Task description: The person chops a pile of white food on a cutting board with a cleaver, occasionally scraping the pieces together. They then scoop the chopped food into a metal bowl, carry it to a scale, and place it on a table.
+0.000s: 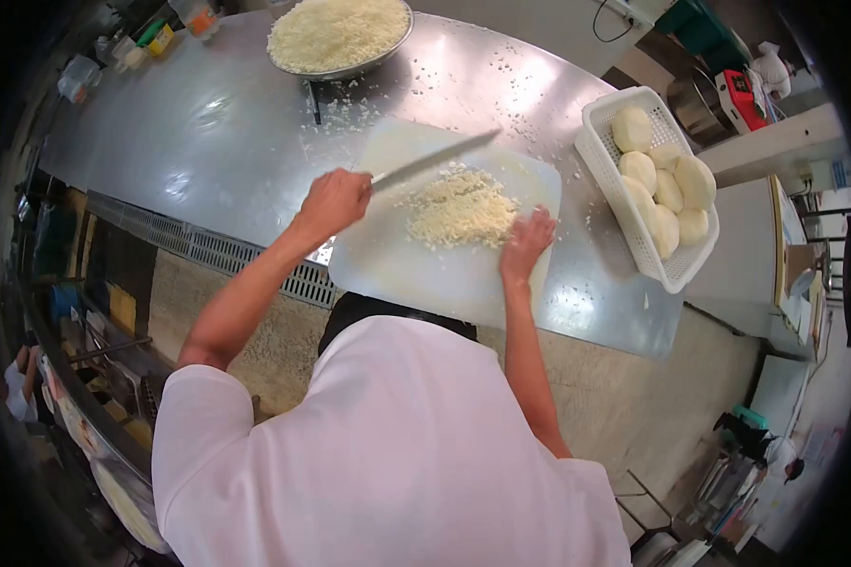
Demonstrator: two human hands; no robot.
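My left hand (337,201) is closed round the handle of a long knife (435,161). The blade points to the upper right, over the far side of a pale cutting board (378,255). A heap of finely chopped, pale yellowish food (463,213) lies in the middle of the board. At the heap's right edge, my right hand (529,241) rests with its fingers spread, touching some pieces. A round metal bowl (355,71) heaped with similar pieces (336,33) stands beyond the board.
A white perforated basket (610,184) holds several peeled pale pieces (668,189) at the right of the metal table (227,142). A dark-handled tool (315,102) lies by the bowl. Crumbs are scattered around. Containers (156,38) stand at the far left. Another person (783,456) is at the lower right.
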